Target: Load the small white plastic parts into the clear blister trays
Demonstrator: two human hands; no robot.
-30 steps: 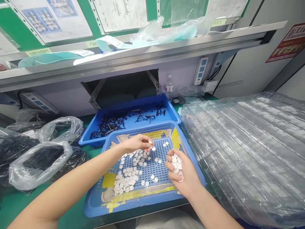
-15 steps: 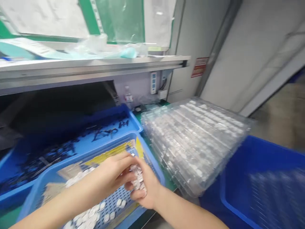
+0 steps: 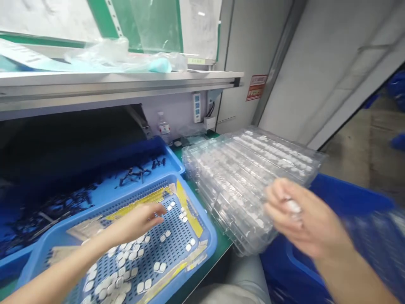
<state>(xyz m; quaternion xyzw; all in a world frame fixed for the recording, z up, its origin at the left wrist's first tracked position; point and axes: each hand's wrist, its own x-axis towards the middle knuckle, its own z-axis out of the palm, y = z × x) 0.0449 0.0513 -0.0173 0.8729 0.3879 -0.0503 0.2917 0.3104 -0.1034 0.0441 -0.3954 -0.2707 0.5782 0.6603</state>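
Small white rounded-square pieces lie loose, many in pairs, in a blue perforated basket. My left hand hovers over the basket, thumb and fingers apart, with nothing visible in it. To the right, my right hand is closed around several of the white pieces, in front of the near right side of a stack of clear plastic trays. Rows of white pieces show through the top tray. How many pieces my right hand holds is hidden by its fingers.
Behind the basket, a blue bin holds dark, thin parts. A deep blue crate stands at the right, with blurred clear trays inside. A shelf spans the back, above a small bottle and a power strip.
My hands have parted. My right hand has swung right with white pieces to the tray stack, while my left stays over the basket. The view has shifted slightly.
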